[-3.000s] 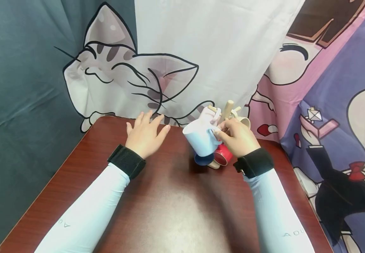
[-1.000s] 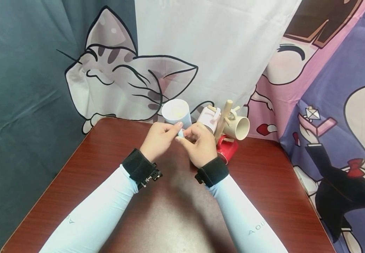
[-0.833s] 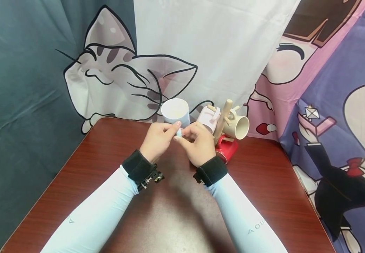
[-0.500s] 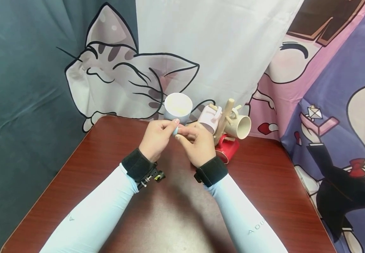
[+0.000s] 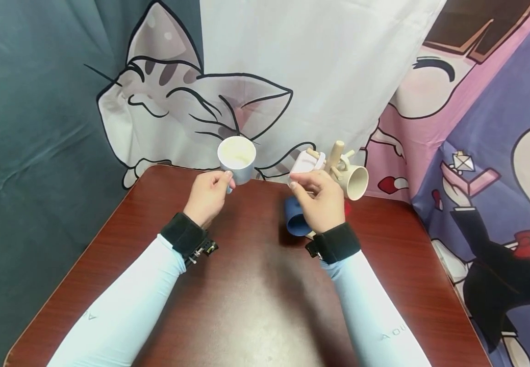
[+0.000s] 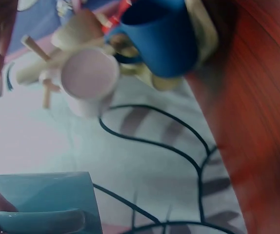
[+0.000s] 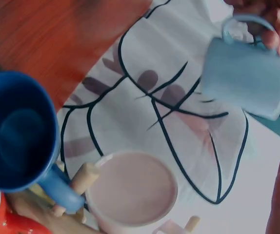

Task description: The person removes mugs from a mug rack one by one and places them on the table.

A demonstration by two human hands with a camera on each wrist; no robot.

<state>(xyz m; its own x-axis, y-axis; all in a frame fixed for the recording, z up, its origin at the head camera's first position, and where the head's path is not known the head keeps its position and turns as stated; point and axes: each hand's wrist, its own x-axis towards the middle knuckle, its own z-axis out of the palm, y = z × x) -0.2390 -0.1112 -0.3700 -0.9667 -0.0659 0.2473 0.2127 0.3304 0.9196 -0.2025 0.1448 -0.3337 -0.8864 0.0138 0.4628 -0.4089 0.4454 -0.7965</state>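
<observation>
In the head view, my left hand (image 5: pixel 206 199) grips the handle of a light blue mug (image 5: pixel 242 173), held up above the table's back edge, its mouth tilted toward the camera. The left wrist view shows the mug's handle (image 6: pixel 42 222) with a fingertip on it. My right hand (image 5: pixel 322 199) hovers before a wooden mug tree (image 5: pixel 336 153), fingers loosely bent and nothing between them. Behind its fingertips hangs a pale pink mug (image 5: pixel 303 163); whether they touch it I cannot tell. Below that hangs a dark blue mug (image 5: pixel 296 216).
A cream mug (image 5: pixel 356 182) hangs on the tree's right side. Mostly hidden behind my right hand is a red mug (image 5: pixel 348 208). The tree stands at the back right of the brown wooden table (image 5: pixel 246 285), close to the printed curtain (image 5: pixel 338 66).
Three seconds ago my right hand held the light blue mug beside the tree. Later both hands were at its handle. Now the right has let go and moved right; the left carries it leftward.
</observation>
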